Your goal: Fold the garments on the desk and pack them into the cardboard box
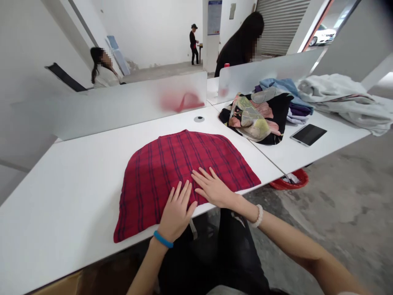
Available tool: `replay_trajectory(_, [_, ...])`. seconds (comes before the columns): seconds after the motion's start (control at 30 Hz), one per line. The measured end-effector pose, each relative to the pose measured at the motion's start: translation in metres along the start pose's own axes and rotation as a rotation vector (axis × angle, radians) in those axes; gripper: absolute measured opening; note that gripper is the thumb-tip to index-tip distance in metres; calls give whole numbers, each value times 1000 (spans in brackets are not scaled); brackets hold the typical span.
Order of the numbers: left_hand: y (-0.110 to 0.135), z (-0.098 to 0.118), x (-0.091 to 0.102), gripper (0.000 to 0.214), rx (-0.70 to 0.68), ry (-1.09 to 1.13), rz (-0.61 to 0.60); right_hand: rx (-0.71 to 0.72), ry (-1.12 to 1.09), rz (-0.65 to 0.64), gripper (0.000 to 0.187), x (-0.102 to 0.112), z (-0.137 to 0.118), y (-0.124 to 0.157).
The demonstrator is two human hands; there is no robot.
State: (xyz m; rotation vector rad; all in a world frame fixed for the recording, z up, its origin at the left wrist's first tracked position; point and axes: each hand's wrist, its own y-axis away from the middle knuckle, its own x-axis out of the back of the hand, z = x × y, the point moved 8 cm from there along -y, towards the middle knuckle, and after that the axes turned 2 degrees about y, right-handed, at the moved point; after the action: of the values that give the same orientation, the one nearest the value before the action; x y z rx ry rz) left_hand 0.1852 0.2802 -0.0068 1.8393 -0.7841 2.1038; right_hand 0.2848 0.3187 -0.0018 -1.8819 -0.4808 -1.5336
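Observation:
A red plaid cloth (pixel 181 168) lies folded flat on the white table (pixel 67 192), its near edge at the table's front. My left hand (pixel 176 213) rests flat on the cloth's near edge, fingers spread, with a blue band at the wrist. My right hand (pixel 211 188) lies flat beside it on the cloth, fingers stretched toward the left, a white bead bracelet on the wrist. Neither hand grips anything.
A pile of clothes (pixel 260 112) sits at the right on the neighbouring table, with a dark tablet (pixel 308 135) beside it and a grey garment (pixel 346 100) farther right. A red basket (pixel 291 180) stands on the floor. Frosted dividers (pixel 129 102) run behind; three other people are beyond them.

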Motion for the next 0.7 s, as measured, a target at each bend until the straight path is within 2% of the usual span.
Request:
replay_trajectory(0.1, [28,-50,2,60,123,-7,-44,-137,63,-38,53,4,50,24])
replay_trajectory(0.2, [67,-100,14,62,304,-18,10,-287,127,-65,54,12,104,54])
replay_trajectory(0.27, [89,-115,21,64,400,-1,64,-366,151,-72,54,16,127,70])
replay_trajectory(0.33, [99,-113,27,66,462,15,114,-456,181,-51,55,21,135,78])
replay_trajectory(0.4, [94,-97,31,71,472,16,156,-509,216,6,57,29,123,76])
replay_trajectory(0.47, [75,-68,29,73,397,20,167,-451,212,64,58,33,91,63])
replay_trajectory(0.53, [48,-34,22,66,265,60,134,-260,135,51,63,29,48,43])
replay_trajectory(0.6, [24,-11,15,52,180,127,100,-60,24,-26,69,19,11,28])
replay_trajectory(0.63, [16,-7,12,48,171,162,89,8,-24,-74,70,14,0,24])
replay_trajectory(0.7, [10,-12,9,46,213,205,79,42,-81,-143,66,8,-2,22])
